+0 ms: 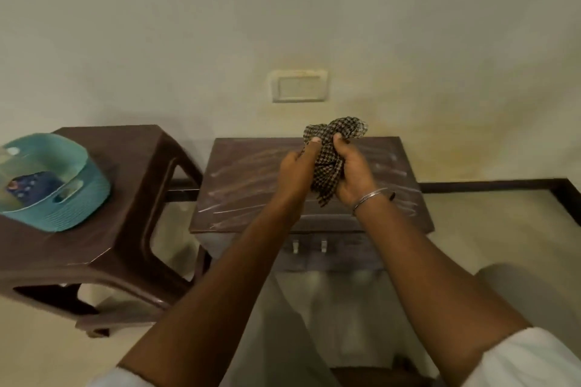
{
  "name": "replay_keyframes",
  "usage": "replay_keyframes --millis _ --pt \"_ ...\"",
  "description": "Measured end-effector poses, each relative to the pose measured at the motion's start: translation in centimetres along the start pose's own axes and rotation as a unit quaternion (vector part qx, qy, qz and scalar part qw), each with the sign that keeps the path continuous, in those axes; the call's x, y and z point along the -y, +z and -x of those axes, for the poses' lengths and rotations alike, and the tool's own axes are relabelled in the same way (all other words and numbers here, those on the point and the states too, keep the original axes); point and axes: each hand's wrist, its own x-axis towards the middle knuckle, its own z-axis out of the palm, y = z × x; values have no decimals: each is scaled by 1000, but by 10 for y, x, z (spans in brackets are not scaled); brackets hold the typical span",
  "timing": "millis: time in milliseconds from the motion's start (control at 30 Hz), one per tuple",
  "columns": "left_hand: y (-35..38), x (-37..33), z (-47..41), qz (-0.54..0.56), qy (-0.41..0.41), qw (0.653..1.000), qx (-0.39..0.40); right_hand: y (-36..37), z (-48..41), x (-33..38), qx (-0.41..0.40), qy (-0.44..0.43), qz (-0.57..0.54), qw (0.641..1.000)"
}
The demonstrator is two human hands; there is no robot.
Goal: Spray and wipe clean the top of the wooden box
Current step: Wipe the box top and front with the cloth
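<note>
Above the streaked wooden box [251,185], left hand [297,166] and right hand [353,170] both grip a bunched checked cloth [330,160], fingers curled around it.

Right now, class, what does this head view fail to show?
Head view only:
Teal basket: cut by the left edge; contents blurred, no spray bottle identifiable.
Wooden box top: centre hidden behind left hand, right hand and checked cloth.
Box front fittings: blurred, too small to identify.

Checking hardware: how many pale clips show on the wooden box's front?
2. Left clip and right clip sit side by side under the wooden box top; the forearms may hide others.
</note>
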Motion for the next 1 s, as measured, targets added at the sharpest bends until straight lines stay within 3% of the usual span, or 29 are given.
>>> replay_keyframes --millis 233,333,400,500,633,700,800,867,1000 --pt "68 29 -1 84 -51 994 56 -84 16 14 -31 21 -57 998" --pt "81 56 -5 -75 -21 991 106 -124 18 19 -24 51 -74 996" --pt "85 76 -8 -186 16 972 143 -150 14 21 -31 72 -62 995" --pt "91 105 -14 -240 57 951 187 -183 7 24 -40 75 -37 996" --pt "97 127 -17 -384 167 900 120 -214 -12 34 -103 -16 83 991" --pt "96 135 -22 -444 203 866 110 -227 -18 40 -141 -88 252 953" --pt "90 152 -41 -564 236 777 148 -247 -23 45 -132 -201 527 815" --pt "82 164 -49 -605 272 733 151 -258 -23 46 -98 -264 618 734" --pt "73 182 -54 -601 312 726 116 -282 -19 39 -31 -230 742 629"
